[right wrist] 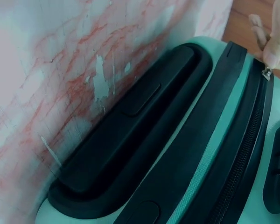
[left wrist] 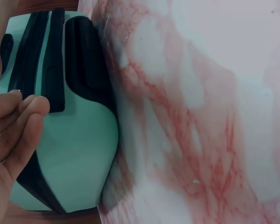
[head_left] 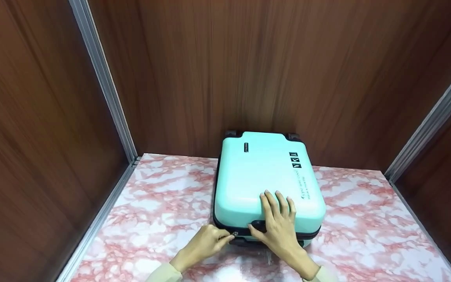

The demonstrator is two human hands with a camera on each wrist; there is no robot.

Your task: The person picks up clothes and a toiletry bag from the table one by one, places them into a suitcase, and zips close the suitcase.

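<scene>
A mint-green hard-shell suitcase (head_left: 264, 176) lies flat on the table, its wheels toward the back wall. At its near left corner my left hand (head_left: 208, 242) pinches a metal zipper pull (right wrist: 267, 73) between thumb and forefinger. The black zipper (right wrist: 240, 163) runs along the near side and looks closed where the right wrist view shows it. My right hand (head_left: 280, 227) rests on the suitcase's near edge, fingers spread over the lid and thumb beside the black lock (right wrist: 277, 172). Below the zipper are a black carry handle (right wrist: 182, 154) and a recessed black handle housing (right wrist: 130, 121).
The suitcase stands on a table with a pink and white marbled top (head_left: 163, 196). Brown wood-grain panels (head_left: 178, 78) rise behind it and on both sides, joined by grey metal corner strips (head_left: 104, 78).
</scene>
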